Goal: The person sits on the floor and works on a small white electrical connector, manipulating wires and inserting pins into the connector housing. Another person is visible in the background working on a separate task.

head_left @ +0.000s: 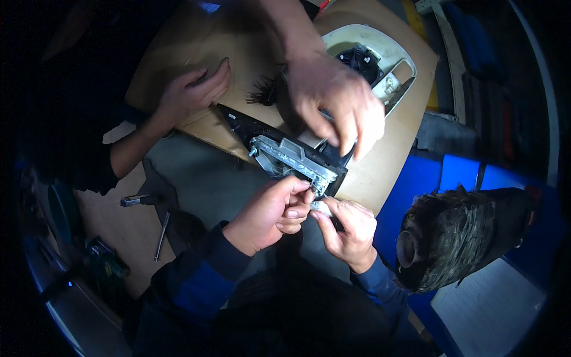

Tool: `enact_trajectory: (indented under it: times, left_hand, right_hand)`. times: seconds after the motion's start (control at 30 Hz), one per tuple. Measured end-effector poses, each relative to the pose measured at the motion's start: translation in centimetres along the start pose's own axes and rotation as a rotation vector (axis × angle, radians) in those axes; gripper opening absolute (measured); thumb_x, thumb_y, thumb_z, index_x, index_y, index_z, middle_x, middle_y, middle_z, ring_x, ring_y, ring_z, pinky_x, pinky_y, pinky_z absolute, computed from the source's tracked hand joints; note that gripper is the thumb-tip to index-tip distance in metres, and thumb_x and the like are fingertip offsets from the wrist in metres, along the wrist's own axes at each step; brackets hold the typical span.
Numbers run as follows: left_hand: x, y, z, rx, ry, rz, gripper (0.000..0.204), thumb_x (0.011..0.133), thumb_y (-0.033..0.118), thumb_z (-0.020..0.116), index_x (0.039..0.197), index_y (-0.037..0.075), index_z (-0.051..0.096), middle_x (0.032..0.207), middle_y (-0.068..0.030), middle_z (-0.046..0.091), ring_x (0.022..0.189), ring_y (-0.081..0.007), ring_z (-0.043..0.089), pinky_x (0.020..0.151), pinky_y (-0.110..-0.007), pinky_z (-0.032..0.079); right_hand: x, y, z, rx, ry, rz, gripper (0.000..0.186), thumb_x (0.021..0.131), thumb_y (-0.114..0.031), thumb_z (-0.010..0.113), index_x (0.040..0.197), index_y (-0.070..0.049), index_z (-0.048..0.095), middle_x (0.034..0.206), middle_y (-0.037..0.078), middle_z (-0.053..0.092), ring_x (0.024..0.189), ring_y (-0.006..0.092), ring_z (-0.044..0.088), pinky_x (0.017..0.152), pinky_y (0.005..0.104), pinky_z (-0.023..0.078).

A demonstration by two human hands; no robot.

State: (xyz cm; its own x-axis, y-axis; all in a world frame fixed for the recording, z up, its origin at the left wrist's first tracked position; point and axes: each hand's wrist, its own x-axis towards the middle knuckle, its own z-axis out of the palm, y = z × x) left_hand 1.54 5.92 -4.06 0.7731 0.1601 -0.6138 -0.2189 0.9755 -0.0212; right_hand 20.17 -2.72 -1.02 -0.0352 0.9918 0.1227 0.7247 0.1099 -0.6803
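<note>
Between my hands and the cardboard-covered table lies a black triangular mounting panel [238, 123], with a silvery metal bracket [291, 156] along it. My right hand [351, 229] pinches a small white ribbed connector [321, 207] close to the panel's near corner. Just left of it, my left hand [270, 214] is closed, thumb and fingertips together beside the bracket's end; what they grip, if anything, is too small to make out. A co-worker's blurred hand [339, 98] hangs over the panel's far side. Another hand [199, 89] of that person is held partly open near the panel's left tip.
Farther back on the brown table [392, 172] sits a pale mirror-like housing [351, 35] with a black round part [361, 62] inside. A black brush-like bundle [262, 92] lies beside it. To my right is a dark wrapped roll [464, 238]; at left, a ratchet-like tool [135, 200] and a thin metal rod [162, 237].
</note>
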Motion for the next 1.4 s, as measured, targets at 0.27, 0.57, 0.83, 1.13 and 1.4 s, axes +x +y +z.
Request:
enact_trajectory:
  times: [0.27, 0.57, 0.83, 1.13, 1.4]
  left_hand:
    - [0.4, -0.2, 0.6, 0.016, 0.089, 0.069, 0.031, 0.11, 0.026, 0.059, 0.083, 0.011, 0.059, 0.059, 0.0064, 0.042, 0.047, -0.0048, 0.029, 0.047, -0.024, 0.025]
    - [0.6, -0.6, 1.0, -0.044, 0.162, 0.087, 0.028, 0.107, 0.023, 0.061, 0.081, 0.01, 0.058, 0.059, 0.0073, 0.041, 0.047, -0.0048, 0.028, 0.048, -0.025, 0.024]
    - [0.9, -0.9, 1.5, -0.039, 0.173, 0.115, 0.027, 0.108, 0.022, 0.061, 0.084, 0.009, 0.061, 0.061, 0.007, 0.041, 0.049, -0.0044, 0.029, 0.049, -0.025, 0.023]
    - [-1.4, -1.8, 1.2, 0.193, 0.195, 0.231, 0.032, 0.116, 0.029, 0.055, 0.106, 0.001, 0.069, 0.063, 0.0059, 0.043, 0.053, -0.0038, 0.032, 0.049, -0.024, 0.026]
    - [-2.2, -4.1, 0.2, 0.534, 0.233, 0.473, 0.034, 0.116, 0.024, 0.056, 0.125, -0.004, 0.072, 0.072, 0.0033, 0.055, 0.06, -0.0037, 0.043, 0.054, -0.022, 0.035]
  right_hand:
    - [-0.5, 1.1, 0.4, -0.02, 0.01, -0.066, 0.026, 0.084, -0.008, 0.09, 0.103, 0.004, 0.076, 0.071, 0.011, 0.067, 0.056, 0.026, 0.064, 0.056, 0.0352, 0.051]
    - [-0.5, 0.7, 0.4, 0.046, 0.056, -0.02, 0.027, 0.083, -0.006, 0.09, 0.103, 0.004, 0.076, 0.071, 0.01, 0.066, 0.056, 0.0249, 0.064, 0.056, 0.0337, 0.051]
    - [-1.0, 0.7, 0.3, 0.01, 0.073, 0.028, 0.024, 0.085, -0.008, 0.09, 0.102, 0.002, 0.076, 0.071, 0.011, 0.066, 0.056, 0.026, 0.065, 0.056, 0.0339, 0.051]
    - [-1.9, -0.6, 0.5, 0.068, 0.061, 0.188, 0.028, 0.085, -0.013, 0.094, 0.102, 0.001, 0.077, 0.081, 0.012, 0.076, 0.066, 0.0218, 0.071, 0.063, 0.0314, 0.055]
    - [-3.5, -0.5, -0.4, 0.445, -0.046, 0.395, 0.037, 0.09, -0.008, 0.088, 0.123, 0.004, 0.075, 0.095, 0.005, 0.075, 0.085, 0.0091, 0.067, 0.082, 0.0259, 0.056]
